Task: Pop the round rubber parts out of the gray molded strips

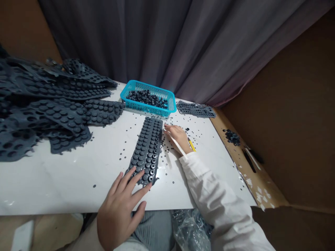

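Note:
A dark grey rubber sheet (147, 148) with rows of round raised caps lies lengthwise on the white table. My left hand (125, 202) is open, its fingers spread, with the fingertips resting on the sheet's near end. Beside the far right edge of the sheet is my right hand (178, 136), closed around a slim white stick-like tool (178, 145) whose tip I cannot make out. Several caps along the right-hand row show small holes in their tops. Tiny dark discs are scattered on the table about my right hand. A yellow-handled tool (192, 144) lies partly behind my right wrist.
Behind the sheet stands a blue plastic basket (171, 111) holding many small dark pieces. A heap of similar rubber sheets (60, 101) covers the left side. Another sheet piece (196, 109) lies right of the basket. Dark pieces (232, 137) sit on the brown ledge at right.

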A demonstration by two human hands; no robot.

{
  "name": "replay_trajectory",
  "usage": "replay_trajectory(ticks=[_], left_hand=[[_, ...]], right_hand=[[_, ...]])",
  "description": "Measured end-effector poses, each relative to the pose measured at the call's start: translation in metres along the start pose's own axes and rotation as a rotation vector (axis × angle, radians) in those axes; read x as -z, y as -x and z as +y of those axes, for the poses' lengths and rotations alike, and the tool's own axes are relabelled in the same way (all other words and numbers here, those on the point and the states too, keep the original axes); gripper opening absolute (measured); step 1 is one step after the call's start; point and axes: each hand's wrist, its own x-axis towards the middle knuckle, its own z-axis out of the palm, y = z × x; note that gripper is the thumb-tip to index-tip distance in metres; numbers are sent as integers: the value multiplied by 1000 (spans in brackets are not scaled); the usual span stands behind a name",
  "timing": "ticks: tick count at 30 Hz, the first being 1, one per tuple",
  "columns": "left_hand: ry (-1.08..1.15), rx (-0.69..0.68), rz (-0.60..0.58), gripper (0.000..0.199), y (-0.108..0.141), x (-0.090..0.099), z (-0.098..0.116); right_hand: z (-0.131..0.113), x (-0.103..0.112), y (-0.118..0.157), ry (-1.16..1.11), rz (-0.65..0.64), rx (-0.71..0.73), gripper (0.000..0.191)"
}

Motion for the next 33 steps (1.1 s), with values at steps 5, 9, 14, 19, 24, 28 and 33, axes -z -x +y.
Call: replay_trajectory(ticks=[5, 9, 14, 19, 24, 28, 33], left_hand=[[3, 14, -9, 45, 0, 0, 1], [11, 27, -4, 44, -1, 1, 2], [19, 26, 5, 44, -2, 2, 3], [22, 25, 2, 44, -2, 0, 2], [20, 28, 5, 45, -1, 0, 2], [19, 27, -3, 45, -1, 0, 3], [14, 27, 7, 45, -1, 0, 2]], right_hand=[[-2, 4, 1, -191, 61, -104, 14], [-6, 1, 6, -312, 9, -95, 12], [-7, -7, 8, -376, -29, -112, 12], [-8, -8, 8, -395, -49, -88, 12], [-8, -8, 9, -364, -72, -60, 13], [-6, -9, 7, -266, -99, -46, 17], [-7, -8, 4, -139, -113, 13, 21]])
